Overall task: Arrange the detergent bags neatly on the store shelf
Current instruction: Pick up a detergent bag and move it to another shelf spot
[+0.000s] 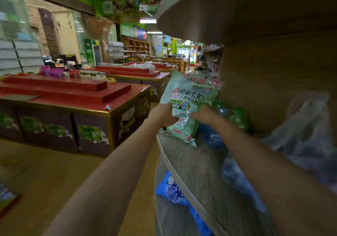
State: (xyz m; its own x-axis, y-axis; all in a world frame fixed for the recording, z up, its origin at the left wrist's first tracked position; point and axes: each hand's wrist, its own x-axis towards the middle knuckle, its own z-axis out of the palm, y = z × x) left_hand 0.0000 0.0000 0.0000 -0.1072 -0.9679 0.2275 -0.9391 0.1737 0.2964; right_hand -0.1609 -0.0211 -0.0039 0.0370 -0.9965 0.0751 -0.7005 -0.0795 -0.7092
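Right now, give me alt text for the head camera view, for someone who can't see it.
Both hands, left hand and right hand, hold a pale green detergent bag upright at the front edge of a curved wooden shelf. Blue bags lie behind it, another blue bag sits on the tier below, and red display tables fill the aisle at left.

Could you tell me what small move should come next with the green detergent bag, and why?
Probably stand the green detergent bag upright on the wooden shelf, since both the left hand and right hand hold it tilted by the front edge.
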